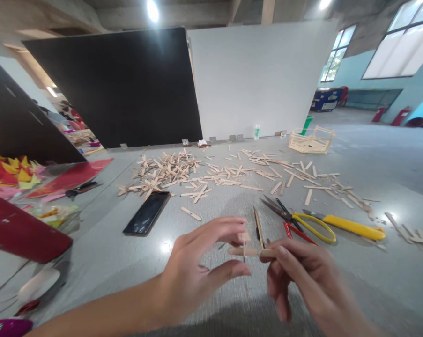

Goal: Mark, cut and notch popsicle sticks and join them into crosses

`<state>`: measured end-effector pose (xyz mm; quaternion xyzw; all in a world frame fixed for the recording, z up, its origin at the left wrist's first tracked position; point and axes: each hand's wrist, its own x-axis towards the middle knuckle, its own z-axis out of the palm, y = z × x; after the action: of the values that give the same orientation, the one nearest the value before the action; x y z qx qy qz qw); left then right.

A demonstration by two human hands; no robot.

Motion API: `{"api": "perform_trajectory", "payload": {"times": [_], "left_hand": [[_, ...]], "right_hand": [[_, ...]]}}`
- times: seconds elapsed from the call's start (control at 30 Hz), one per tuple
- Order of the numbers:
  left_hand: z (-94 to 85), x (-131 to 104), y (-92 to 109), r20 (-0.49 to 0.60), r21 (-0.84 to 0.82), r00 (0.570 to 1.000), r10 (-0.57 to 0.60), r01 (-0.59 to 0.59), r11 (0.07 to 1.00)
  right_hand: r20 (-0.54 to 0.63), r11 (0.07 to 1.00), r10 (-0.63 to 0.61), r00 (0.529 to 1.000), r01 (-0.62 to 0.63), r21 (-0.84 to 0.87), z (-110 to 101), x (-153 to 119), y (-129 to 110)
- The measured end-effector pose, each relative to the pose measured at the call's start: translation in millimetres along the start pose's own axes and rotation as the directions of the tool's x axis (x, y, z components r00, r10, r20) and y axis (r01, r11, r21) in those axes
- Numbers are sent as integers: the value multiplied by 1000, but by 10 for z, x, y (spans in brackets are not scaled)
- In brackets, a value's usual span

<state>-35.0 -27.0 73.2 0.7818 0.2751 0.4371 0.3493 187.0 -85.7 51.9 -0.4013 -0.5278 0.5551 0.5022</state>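
Note:
Both of my hands are over the near middle of the table around a small joined piece of wooden craft sticks [252, 252]. My right hand [302, 276] pinches its right end between thumb and fingers. With thumb and fingers spread wide, my left hand [204, 262] spans a short upright stick part [244, 245] at the other end; its exact contact is blurred. Just beyond the right fingertips lies a long thin pointed stick [258, 227] with something dark against it. Black-bladed scissors [285, 215], red-handled pliers [297, 231] and a yellow box cutter [353, 226] lie beyond my right hand.
A heap of loose craft sticks [165, 171] spreads across the table, with a phone [147, 214] before it. At back right stands a stick-built frame [311, 140]. A red cylinder [21, 229] and white mouse [39, 285] are left. Black and white panels [260, 79] stand behind.

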Motion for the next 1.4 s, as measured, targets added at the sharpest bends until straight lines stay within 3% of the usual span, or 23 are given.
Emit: {"api": "perform_trajectory", "payload": {"times": [0.13, 0.33, 0.43, 0.57, 0.87, 1.17, 1.4], "left_hand": [[57, -63, -42, 86, -101, 989, -123, 132, 986], [92, -81, -95, 70, -69, 997, 43, -38, 997], [94, -65, -88, 41, -55, 997, 65, -63, 996], [114, -39, -87, 113, -63, 993, 44, -37, 997], [139, -95, -156, 222, -45, 968, 118, -111, 993], [174, -140, -154, 127, -5, 976, 178, -179, 984], [193, -112, -89, 61, 26, 978, 202, -204, 979]], "right_hand": [[-46, 999, 34, 998, -33, 15, 63, -20, -28], [-104, 995, 90, 990, -86, 43, 111, -44, -60], [-82, 996, 69, 994, -64, 67, 116, -39, -66], [-139, 993, 114, 984, -109, 42, 148, -44, -122], [-150, 990, 141, 979, -135, 49, 175, -81, -114], [-116, 993, 115, 987, -109, 51, 169, -97, -72], [-14, 995, 80, 997, -79, 66, 102, -71, 6]]}}
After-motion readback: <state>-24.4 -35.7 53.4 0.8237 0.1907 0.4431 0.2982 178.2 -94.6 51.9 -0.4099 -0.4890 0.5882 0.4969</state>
